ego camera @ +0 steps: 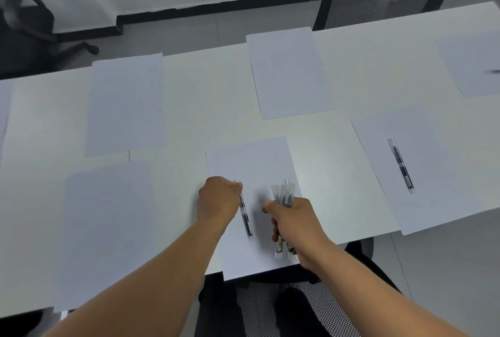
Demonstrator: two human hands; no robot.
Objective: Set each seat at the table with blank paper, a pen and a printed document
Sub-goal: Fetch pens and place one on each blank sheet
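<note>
1. Left hand (219, 198) curled around one pen (244, 214), pinching it near the top end, with the pen lying across the middle near sheet (251, 171) and pointing toward the table's near edge.
2. Right hand (290, 221) clenched around a bundle of pens (282, 196), still in clear wrappers, sticking out above and below the fist. Hovering over the same sheet, just right of the single pen.
3. White table (216, 98) covered in blank paper: near left sheet (108, 228), far left sheet (125, 103), far middle sheet (289, 74), all bare.
4. Near right sheet (433, 168) already has its own pen (401, 164) lying diagonally on it, well apart from both hands.
5. Far right sheet (470, 63) cut off by the frame edge, with a dark blurry thing on it, probably a pen but can't tell.
6. Mesh office chair (270, 307) tucked right under the near edge, another dark chair (24, 28) off at far left.
</note>
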